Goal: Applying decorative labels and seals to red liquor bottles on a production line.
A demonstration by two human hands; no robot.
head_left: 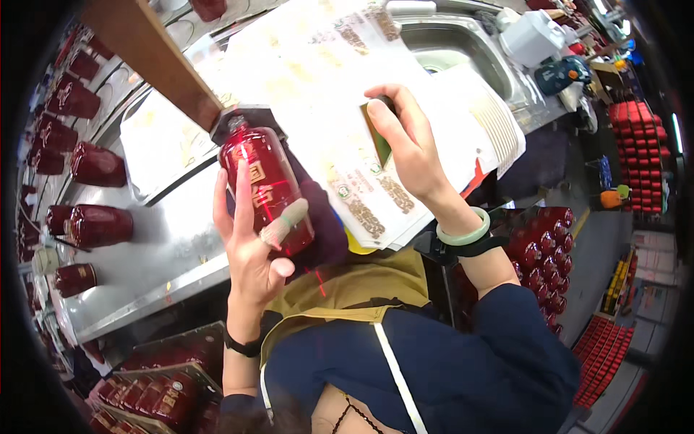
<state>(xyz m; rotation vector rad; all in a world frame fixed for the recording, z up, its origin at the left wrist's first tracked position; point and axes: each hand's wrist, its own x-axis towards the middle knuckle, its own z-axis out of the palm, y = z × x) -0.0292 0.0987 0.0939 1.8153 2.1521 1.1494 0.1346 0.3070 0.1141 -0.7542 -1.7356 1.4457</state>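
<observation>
A glossy dark red bottle [259, 173] with gold lettering lies in front of me, its neck end against a dark block. My left hand [249, 242] lies against the bottle with fingers stretched and spread, the thumb standing apart. One of its fingers wears a pale, greenish wrap [284, 224]. Above stacked white sheets printed with gold decals [390, 192], my right hand [408, 137] pinches a flat tool [377, 135] with a dark top and greenish face, like a scraper. Part of that tool is hidden behind the fingers.
A brown post [155, 61] rises beyond the bottle. Red jars [97, 165] stand along the metal bench [177, 249] at left. Beyond the sheets is a metal sink [499, 65] beside a white jug [531, 36]. Stacked red bottles [542, 253] fill the right side; crated ones [155, 394] sit lower left.
</observation>
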